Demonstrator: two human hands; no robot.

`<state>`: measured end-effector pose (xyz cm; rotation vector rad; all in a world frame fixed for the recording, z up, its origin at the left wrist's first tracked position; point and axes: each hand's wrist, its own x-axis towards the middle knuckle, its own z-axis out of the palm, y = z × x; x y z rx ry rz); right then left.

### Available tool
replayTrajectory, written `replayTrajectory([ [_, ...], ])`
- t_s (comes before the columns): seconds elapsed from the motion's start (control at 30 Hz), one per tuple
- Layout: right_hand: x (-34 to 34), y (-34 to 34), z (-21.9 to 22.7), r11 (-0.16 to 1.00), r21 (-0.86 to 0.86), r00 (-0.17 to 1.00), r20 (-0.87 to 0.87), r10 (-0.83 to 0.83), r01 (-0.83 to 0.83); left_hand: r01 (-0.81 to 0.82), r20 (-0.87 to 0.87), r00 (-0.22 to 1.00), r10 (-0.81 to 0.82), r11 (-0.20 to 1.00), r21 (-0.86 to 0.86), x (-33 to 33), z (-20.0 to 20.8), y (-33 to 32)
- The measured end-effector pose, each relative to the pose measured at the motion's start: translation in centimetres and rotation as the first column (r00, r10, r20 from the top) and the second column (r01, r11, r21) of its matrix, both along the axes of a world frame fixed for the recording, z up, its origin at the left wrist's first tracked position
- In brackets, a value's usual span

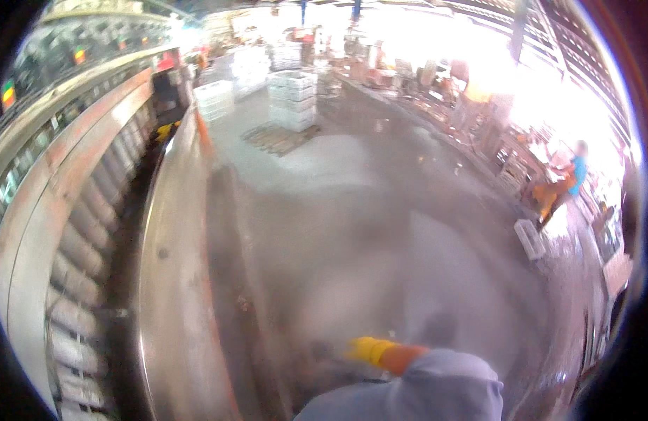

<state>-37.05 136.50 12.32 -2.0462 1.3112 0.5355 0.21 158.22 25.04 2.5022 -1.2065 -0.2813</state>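
My right hand [369,349] wears a yellow glove and sits low in the view, over the grey floor. Its forearm, in a light grey-blue sleeve [450,382], bends in from the lower right. Motion smears the fingers, so whether they grip anything does not show. My left hand is out of sight. The thing nearest on the left is a long metal ledge [173,266], apart from the glove.
Alongside the ledge runs a roller conveyor [78,281] with a worn side rail [71,151]. Ahead, stacked white crates [292,98] stand on a slatted pallet [278,140]. A person [577,172] in blue works at the right, near a white crate [529,239] on the floor.
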Motion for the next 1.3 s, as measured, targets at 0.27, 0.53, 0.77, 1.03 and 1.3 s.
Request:
replayTrajectory([
  [0.27, -7.5, -0.7, -11.2, 0.974, 0.121, 0.981, 0.005, -0.194, 0.192, 0.109, -0.113, 0.988, -0.102, 0.992, 0.057, 1.0, -1.3, -5.6],
  [0.53, -12.8, -3.7, -6.7, 0.957, 0.289, 0.968, -0.25, 0.036, 0.038, -0.077, -0.327, 0.936, 0.132, 0.982, 0.174, -1.9, -2.3, -4.9],
  [0.77, -7.0, -15.4, -6.1, 0.943, 0.146, 0.946, 0.08, -0.313, 0.3, -0.417, -0.658, 0.57, 0.492, 0.863, 0.284, -0.9, -9.5, -5.6],
  [1.03, -2.8, -20.2, -1.6, 0.789, 0.345, 0.788, 0.184, -0.588, 0.508, -0.242, -0.491, 0.784, 0.379, 0.916, 0.321, 1.2, -18.6, -11.4],
  [1.3, -17.5, -12.1, -9.6, 0.988, 0.057, 0.987, 0.081, 0.136, -0.14, 0.236, -0.587, 0.769, 0.251, 0.743, 0.626, 5.5, -23.0, -6.0],
])
